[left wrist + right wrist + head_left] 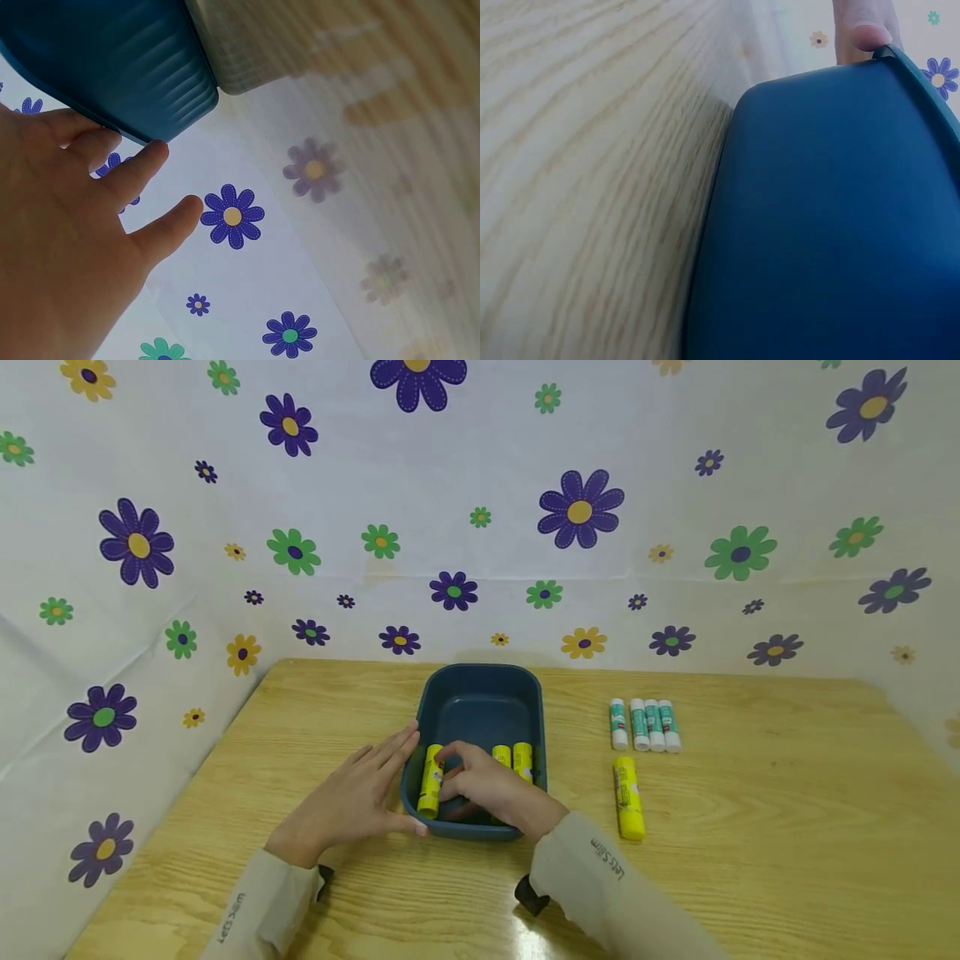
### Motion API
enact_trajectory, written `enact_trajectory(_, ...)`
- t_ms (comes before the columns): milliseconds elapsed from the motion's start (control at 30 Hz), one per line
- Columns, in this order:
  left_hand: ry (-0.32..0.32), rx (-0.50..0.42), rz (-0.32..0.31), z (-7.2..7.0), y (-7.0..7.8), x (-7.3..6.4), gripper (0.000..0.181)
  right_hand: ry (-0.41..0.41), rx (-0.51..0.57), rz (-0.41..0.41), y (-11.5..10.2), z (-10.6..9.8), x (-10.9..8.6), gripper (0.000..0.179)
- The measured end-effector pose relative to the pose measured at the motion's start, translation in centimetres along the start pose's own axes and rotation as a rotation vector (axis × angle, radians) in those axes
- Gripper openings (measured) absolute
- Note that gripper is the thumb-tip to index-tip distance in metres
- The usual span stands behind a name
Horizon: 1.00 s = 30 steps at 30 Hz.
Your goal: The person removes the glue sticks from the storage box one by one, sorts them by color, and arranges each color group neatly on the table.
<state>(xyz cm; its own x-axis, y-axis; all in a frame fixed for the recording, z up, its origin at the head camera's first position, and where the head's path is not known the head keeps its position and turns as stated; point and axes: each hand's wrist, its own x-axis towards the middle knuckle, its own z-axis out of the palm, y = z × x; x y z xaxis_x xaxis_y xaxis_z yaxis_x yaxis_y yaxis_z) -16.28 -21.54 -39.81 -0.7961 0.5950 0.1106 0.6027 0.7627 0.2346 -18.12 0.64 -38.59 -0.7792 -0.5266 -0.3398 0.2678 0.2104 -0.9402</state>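
Note:
A dark blue bin (pixel 480 670) stands on the table with several yellow glue sticks inside. One yellow glue stick (pixel 430 785) leans along the left wall; two more, a yellow glue stick (pixel 501 753) and another yellow glue stick (pixel 522 762), are at the right wall. My right hand (pixel 487 785) reaches into the bin, its bent index finger and thumb at the left stick's right side; its other fingers are largely hidden. With straight, spread fingers, my left hand (pixel 352 797) touches the bin's left side, thumb at the front corner. The left wrist view shows these fingers (pixel 142 169) against the bin's outside.
Right of the bin, a yellow glue stick (pixel 628 797) lies on the wooden table (pixel 772 810). Behind it is a row of several smaller white-and-teal glue sticks (pixel 654 727). A flower-printed sheet (pixel 480 468) closes off the back and sides.

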Motion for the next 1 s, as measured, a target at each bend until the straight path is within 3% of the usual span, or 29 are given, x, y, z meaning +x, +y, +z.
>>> enact_trajectory(333,-0.008,-0.013,-0.013,-0.2,0.1,0.2,0.116,-0.032,-0.018,0.001,-0.3,0.1,0.3,0.049)
enact_trajectory(667,0.004,-0.001,-0.013,0.0,-0.2,-0.1,0.116,0.023,-0.099,-0.082,-0.1,0.3,0.5,0.020)
enact_trajectory(833,0.003,0.008,-0.010,0.0,-0.1,-0.2,0.116,0.070,-0.011,-0.099,-0.2,-0.1,0.4,0.027)
enact_trajectory(1000,-0.004,0.011,-0.016,-0.1,0.0,-0.1,0.116,0.098,0.046,-0.127,-0.5,-0.9,0.1,0.053)
